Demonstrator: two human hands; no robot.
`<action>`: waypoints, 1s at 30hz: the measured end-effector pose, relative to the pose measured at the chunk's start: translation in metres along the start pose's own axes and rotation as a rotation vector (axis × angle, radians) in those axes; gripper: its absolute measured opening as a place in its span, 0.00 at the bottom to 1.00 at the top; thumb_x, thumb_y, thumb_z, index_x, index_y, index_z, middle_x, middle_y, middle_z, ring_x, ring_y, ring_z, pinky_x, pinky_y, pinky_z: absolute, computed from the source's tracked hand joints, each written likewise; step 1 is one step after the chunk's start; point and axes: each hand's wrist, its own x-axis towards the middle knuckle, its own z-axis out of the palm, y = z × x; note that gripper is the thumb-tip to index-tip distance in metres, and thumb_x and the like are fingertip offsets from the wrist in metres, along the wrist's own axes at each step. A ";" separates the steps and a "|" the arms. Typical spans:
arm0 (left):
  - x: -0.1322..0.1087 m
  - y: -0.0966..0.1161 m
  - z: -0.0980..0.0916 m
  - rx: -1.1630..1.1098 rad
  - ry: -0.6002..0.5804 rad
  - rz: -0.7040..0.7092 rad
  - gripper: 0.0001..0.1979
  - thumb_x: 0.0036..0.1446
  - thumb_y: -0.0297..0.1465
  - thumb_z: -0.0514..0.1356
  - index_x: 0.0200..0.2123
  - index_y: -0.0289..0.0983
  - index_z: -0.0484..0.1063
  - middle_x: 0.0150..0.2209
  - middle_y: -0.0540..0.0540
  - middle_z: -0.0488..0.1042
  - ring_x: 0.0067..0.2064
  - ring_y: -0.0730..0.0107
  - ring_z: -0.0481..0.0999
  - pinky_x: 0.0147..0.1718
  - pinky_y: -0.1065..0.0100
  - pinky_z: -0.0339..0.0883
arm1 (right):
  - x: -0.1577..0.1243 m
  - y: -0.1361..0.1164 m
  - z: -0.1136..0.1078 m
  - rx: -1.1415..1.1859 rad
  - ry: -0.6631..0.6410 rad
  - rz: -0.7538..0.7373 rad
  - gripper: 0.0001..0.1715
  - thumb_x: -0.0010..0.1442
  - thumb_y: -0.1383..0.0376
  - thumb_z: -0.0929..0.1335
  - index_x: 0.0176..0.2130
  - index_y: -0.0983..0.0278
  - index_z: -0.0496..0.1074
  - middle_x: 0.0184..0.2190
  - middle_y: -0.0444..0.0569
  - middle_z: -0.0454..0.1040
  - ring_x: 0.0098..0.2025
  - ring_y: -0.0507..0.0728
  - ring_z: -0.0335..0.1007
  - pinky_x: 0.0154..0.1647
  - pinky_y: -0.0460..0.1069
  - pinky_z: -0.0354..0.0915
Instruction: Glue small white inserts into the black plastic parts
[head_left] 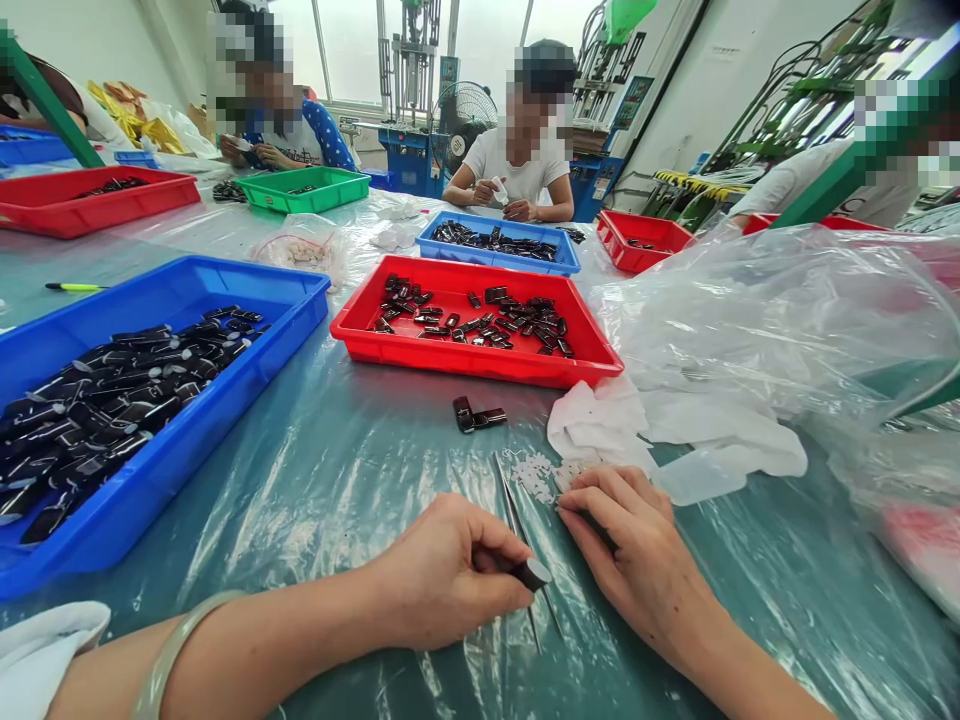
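Observation:
My left hand [457, 575] pinches a small black glossy part [534, 574] between thumb and fingers, its pale round end facing right. Beneath that part, metal tweezers [513, 510] lie on the plastic-covered table. My right hand [630, 555] rests at the edge of a small heap of tiny white pieces [534, 476], thumb and fingertips drawn together. What those fingertips hold, if anything, is too small to make out. Two black parts [477, 415] lie beyond the tweezers, in front of a red tray [480, 368] with many more black parts.
At left stands a blue tray [225, 440] heaped with longer black parts. White tissue [600, 425] and clear plastic sheeting [780, 320] spread on the right. Farther back are a smaller blue tray [499, 262], a green tray [304, 195] and co-workers seated across the table.

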 end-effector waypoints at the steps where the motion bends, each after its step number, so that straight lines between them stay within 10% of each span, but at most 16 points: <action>1: 0.000 0.000 0.000 0.001 0.001 -0.005 0.06 0.46 0.26 0.58 0.27 0.29 0.73 0.18 0.55 0.53 0.21 0.80 0.52 0.19 0.74 0.44 | 0.000 -0.001 -0.001 0.004 -0.009 -0.004 0.10 0.61 0.70 0.60 0.31 0.62 0.66 0.30 0.47 0.69 0.35 0.56 0.63 0.37 0.51 0.57; 30: 0.000 0.001 0.001 0.013 0.024 0.010 0.08 0.45 0.26 0.58 0.28 0.29 0.75 0.17 0.55 0.57 0.21 0.80 0.54 0.19 0.76 0.47 | -0.007 -0.036 -0.020 0.292 -0.002 -0.038 0.06 0.60 0.72 0.62 0.34 0.61 0.64 0.29 0.45 0.69 0.33 0.52 0.67 0.34 0.47 0.66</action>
